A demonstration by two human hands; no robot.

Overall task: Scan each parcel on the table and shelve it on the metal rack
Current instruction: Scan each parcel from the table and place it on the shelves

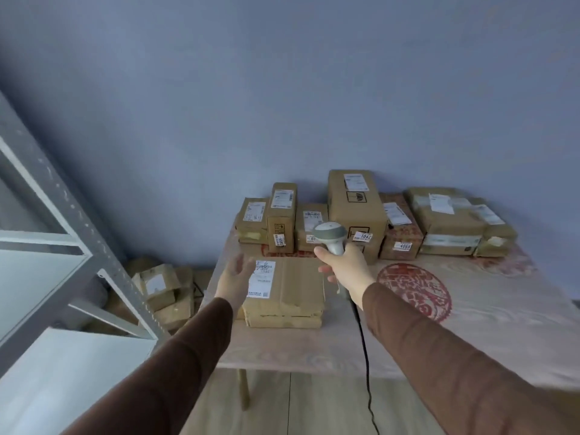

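Note:
A flat cardboard parcel (292, 290) with a white label lies near the table's front left corner, on top of another flat box. My left hand (233, 277) reaches out with straight fingers beside the parcel's left edge, partly over the label. My right hand (343, 268) grips the handle of a grey barcode scanner (329, 235), held above the parcel's right end with its head towards the far boxes. The scanner's black cable hangs down off the table edge.
Several labelled cardboard parcels (357, 211) stand in a row along the wall at the back of the table (470, 324), which has a pale cloth with a red seal. The metal rack (72, 246) stands at left. More boxes (163, 290) lie on the floor between them.

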